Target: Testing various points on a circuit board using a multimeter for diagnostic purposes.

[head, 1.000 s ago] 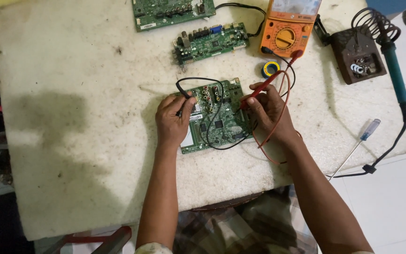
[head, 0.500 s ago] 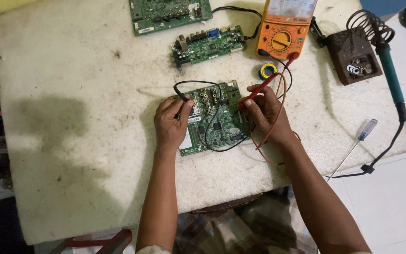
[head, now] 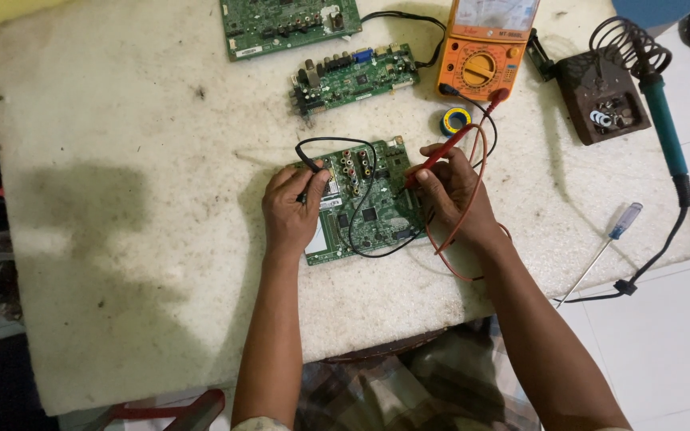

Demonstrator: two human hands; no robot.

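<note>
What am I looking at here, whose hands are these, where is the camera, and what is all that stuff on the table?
The picture comes from a camera worn on a person's head, looking down at their own two bare hands over a worn white table.

The left hand holds a black probe and the right hand holds a red probe. Both tips point at a green circuit board lying between the hands. Thin black and red wires run from the probes to an orange meter at the far edge of the table.

Also on the table: two more green circuit boards, a small roll of tape, a soldering iron resting in its stand, and a screwdriver near the right edge.
</note>
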